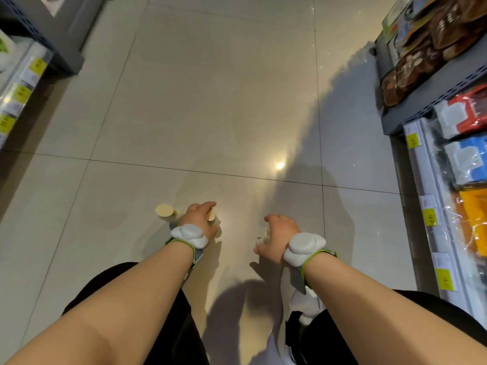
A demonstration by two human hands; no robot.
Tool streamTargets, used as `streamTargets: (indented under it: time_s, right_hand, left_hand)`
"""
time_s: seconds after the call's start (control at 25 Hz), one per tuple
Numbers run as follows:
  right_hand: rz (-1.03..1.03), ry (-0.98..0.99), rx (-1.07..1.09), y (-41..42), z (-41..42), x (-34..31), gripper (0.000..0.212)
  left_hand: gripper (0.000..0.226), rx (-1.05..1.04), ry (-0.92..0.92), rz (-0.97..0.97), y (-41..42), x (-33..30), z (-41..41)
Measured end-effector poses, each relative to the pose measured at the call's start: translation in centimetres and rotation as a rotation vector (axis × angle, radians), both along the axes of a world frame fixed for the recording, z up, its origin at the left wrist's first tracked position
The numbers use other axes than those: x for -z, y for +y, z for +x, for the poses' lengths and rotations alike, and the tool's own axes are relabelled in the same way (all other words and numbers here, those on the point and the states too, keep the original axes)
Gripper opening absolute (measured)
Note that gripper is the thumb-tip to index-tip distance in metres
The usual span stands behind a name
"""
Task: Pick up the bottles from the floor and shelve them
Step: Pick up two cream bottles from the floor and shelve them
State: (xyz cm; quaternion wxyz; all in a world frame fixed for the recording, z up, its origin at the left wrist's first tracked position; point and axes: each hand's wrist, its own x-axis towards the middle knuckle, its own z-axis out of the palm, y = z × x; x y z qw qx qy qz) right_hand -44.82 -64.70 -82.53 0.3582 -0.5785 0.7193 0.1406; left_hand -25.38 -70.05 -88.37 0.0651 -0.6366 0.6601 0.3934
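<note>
Both my arms reach down to the tiled floor (210,101). My left hand (199,218) curls round a pale bottle with a tan cap (211,216); most of that bottle is hidden under my fingers. A second pale bottle with a round tan cap (164,210) stands upright just left of that hand, untouched. My right hand (276,237) grips a third pale bottle (262,237), of which only a small part shows at the left of my palm.
A shelf unit (432,196) with packaged goods and yellow price tags runs along the right. Another shelf with price tags (21,83) stands at the left, a grey shelf base (52,32) behind it. My white shoe (307,306) rests below my right wrist.
</note>
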Motion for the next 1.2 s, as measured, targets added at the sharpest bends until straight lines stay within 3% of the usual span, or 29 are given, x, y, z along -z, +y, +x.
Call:
streamTargets:
  time_s: [0.24,0.6,0.72,0.84,0.92,1.08,1.2]
  right_hand:
    - [-0.032,-0.023,-0.056,-0.2,0.3,-0.7,0.068]
    - [0.038,-0.181,0.058,-1.6,1.4,-1.2,0.089]
    - [0.028,-0.261,0.131,-1.8,1.1,-1.0,0.072]
    - [-0.027,-0.251,0.156,-2.2,0.7,-1.0,0.048]
    - [-0.047,-0.278,0.213,-2.2,0.7,-0.9,0.036]
    - [0.042,-0.679,0.585,-1.7,1.6,-0.7,0.027]
    - [0.152,-0.903,0.709,-1.6,2.2,-1.5,0.025]
  left_hand:
    - [0.039,-0.027,-0.058,-0.105,-0.1,-0.9,-0.3]
    - [0.020,-0.241,0.256,0.008,-2.9,-7.2,-0.6]
    - [0.005,-0.311,0.364,0.025,-3.9,-8.8,-1.1]
    - [0.003,-0.335,0.420,0.055,-4.2,-9.7,-1.2]
    - [0.015,-0.390,0.458,0.039,-4.1,-9.7,-1.4]
    - [0.048,-0.569,0.573,0.040,-2.8,-8.7,-1.8]
    - [0.046,-0.657,0.700,0.375,-0.3,-7.6,-1.7]
